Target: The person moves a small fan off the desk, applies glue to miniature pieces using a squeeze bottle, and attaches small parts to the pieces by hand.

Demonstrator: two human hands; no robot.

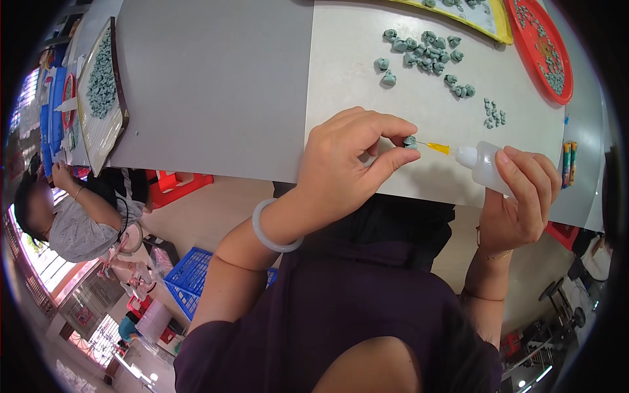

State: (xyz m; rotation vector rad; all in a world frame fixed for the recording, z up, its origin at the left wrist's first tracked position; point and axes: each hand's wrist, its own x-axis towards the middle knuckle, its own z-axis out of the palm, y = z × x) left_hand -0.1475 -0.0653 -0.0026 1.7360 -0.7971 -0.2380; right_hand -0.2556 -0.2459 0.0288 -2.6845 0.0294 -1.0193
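Between thumb and forefinger, my left hand pinches a small grey-green moulded piece above the table's front edge. My right hand is closed around a translucent white squeeze bottle, tilted so that its yellow-based needle tip points left. The thin needle reaches the piece or comes very close to it; whether it touches I cannot tell. Farther back on the white tabletop lies a loose cluster of similar grey-green pieces. A group of much smaller grey-green bits lies to its right.
A yellow-rimmed tray and a red oval tray hold more pieces at the back right. Two slim tubes lie near the right edge. Another tray of pieces stands far left, by a seated person. A blue crate sits on the floor.
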